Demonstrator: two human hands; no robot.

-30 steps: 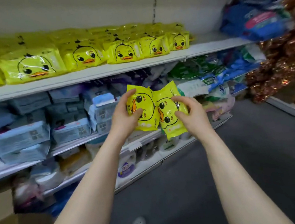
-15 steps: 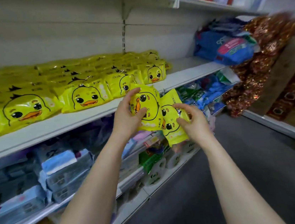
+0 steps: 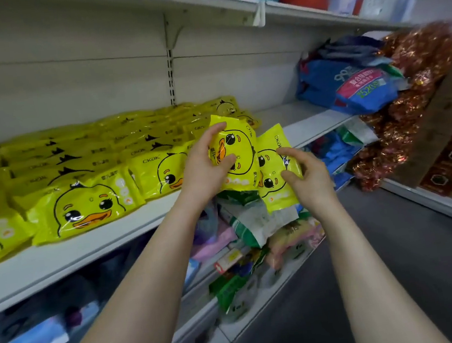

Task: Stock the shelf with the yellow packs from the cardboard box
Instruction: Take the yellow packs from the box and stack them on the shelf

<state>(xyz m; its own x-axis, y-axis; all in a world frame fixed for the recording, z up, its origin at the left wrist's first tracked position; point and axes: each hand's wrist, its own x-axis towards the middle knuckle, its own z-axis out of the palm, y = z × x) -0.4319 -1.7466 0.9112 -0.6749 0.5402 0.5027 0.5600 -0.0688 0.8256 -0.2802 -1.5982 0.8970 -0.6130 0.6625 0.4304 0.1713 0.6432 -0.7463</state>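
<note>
Head view looks down both of my bare forearms, which reach up and forward toward the white shelf (image 3: 87, 254). My left hand (image 3: 204, 168) is raised at the shelf's front lip, wrist bent back, fingers curled over the top of one yellow pack (image 3: 240, 144) and thumb pressed on its printed duck face, so it is clamped upright. My right hand (image 3: 308, 178) sits just below and in front of the shelf lip, fingers and thumb pinching the right edge of a second yellow pack (image 3: 274, 191), which overlaps the first and tilts a little. Stocked yellow packs (image 3: 87, 208) lie in rows on the shelf, filling its left part, and blue bags (image 3: 356, 86) are piled at its right end.
</note>
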